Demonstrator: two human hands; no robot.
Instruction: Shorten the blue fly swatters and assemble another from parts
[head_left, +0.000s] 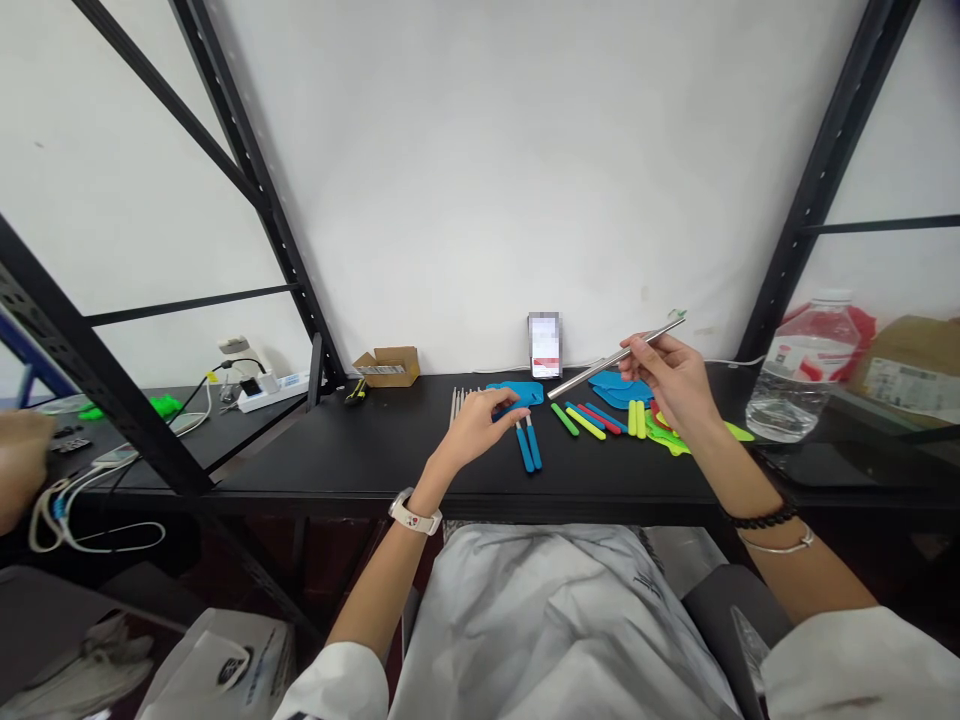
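Steel rod (619, 358) pinched in right hand (670, 380), well apart from left hand (474, 428) near blue sheet (516, 393); two rods (527, 447) already blue-sleeved; coloured sleeves (585, 421) and bare rods (457, 402) still loose on bench (390, 450).

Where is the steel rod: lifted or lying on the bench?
Lifted: the right hand grips the steel rod, tilted, above the black bench.

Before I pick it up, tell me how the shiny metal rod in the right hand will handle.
The metal rod is likely stiff, since it runs straight past the right hand with no visible sag. Its polished surface may feel slippery. It looks round, so it would probably roll if set down on the black tabletop.
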